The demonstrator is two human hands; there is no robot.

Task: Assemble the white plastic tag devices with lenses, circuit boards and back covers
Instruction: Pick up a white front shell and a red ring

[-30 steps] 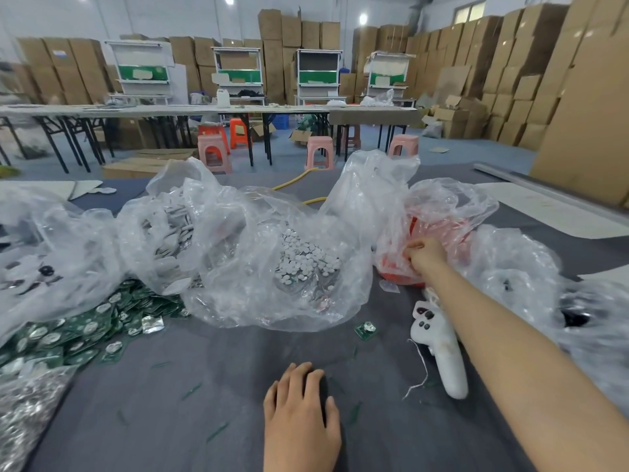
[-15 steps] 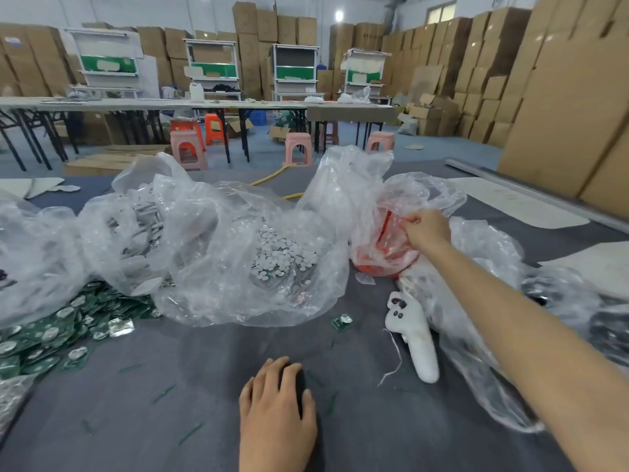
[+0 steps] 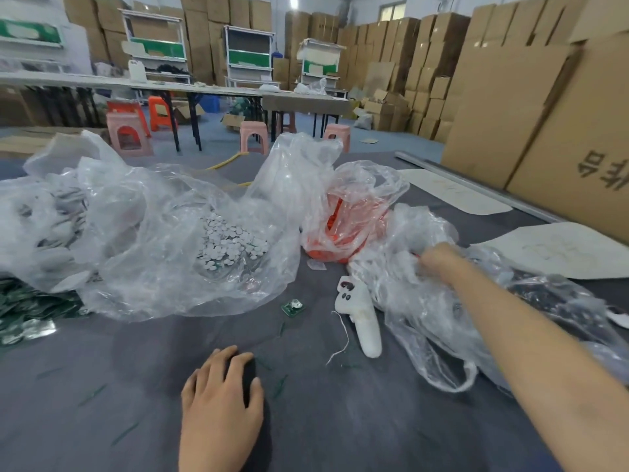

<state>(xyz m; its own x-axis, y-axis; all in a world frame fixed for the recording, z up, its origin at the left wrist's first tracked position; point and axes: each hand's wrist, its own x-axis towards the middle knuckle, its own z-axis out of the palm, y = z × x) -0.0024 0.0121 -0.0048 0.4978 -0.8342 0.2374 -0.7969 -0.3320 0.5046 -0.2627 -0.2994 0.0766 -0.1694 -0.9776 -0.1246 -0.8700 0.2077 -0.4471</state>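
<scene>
My left hand [image 3: 221,400] rests flat on the grey table cloth [image 3: 102,420] near the front edge, fingers straight and holding nothing. My right hand [image 3: 437,258] reaches into a crumpled clear plastic bag [image 3: 429,321] at the right; its fingers are buried in the plastic and blurred. A clear bag of small white round discs [image 3: 231,240] lies at the centre. A pile of green circuit boards [image 3: 27,311] is at the left edge. One loose green circuit board [image 3: 292,308] lies near the middle.
A red-tinted bag [image 3: 343,226] sits behind my right hand. A white handheld controller [image 3: 360,318] with a cord lies beside the right bag. Another clear bag with white parts [image 3: 51,226] is at the left. Cardboard boxes [image 3: 561,131] rise at the right.
My right hand let go of the red bag and moved right and nearer, into the clear bag. The view shifted left and down slightly. My left hand stayed flat on the cloth.
</scene>
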